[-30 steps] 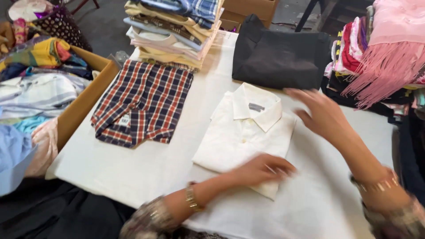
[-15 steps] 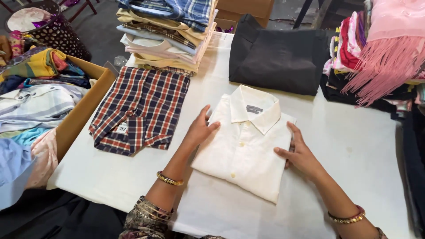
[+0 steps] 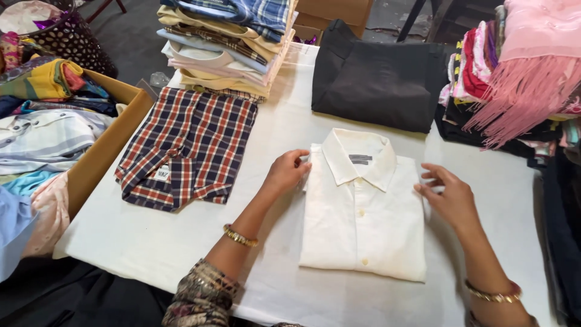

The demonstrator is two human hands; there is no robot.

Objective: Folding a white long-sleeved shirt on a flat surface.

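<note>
A folded white collared shirt (image 3: pixel 362 212) lies face up, buttons showing, in the middle of the white-covered table (image 3: pixel 151 242). My left hand (image 3: pixel 287 171) rests at the shirt's upper left edge, fingertips curled against the shoulder fold. My right hand (image 3: pixel 446 195) touches the shirt's right edge with fingers spread. Neither hand lifts the cloth. Gold bangles circle both wrists.
A folded red, navy and white plaid shirt (image 3: pixel 189 145) lies to the left. Behind it stands a stack of folded shirts (image 3: pixel 227 45). A folded black garment (image 3: pixel 378 79) lies at the back. A cardboard box (image 3: pixel 106 145) holds clothes at left; pink fringed fabric (image 3: pixel 532 66) hangs at right.
The white shirt has been straightened from a slanted lie to square with the table edge. Both hands moved from on top of it to its left and right edges.
</note>
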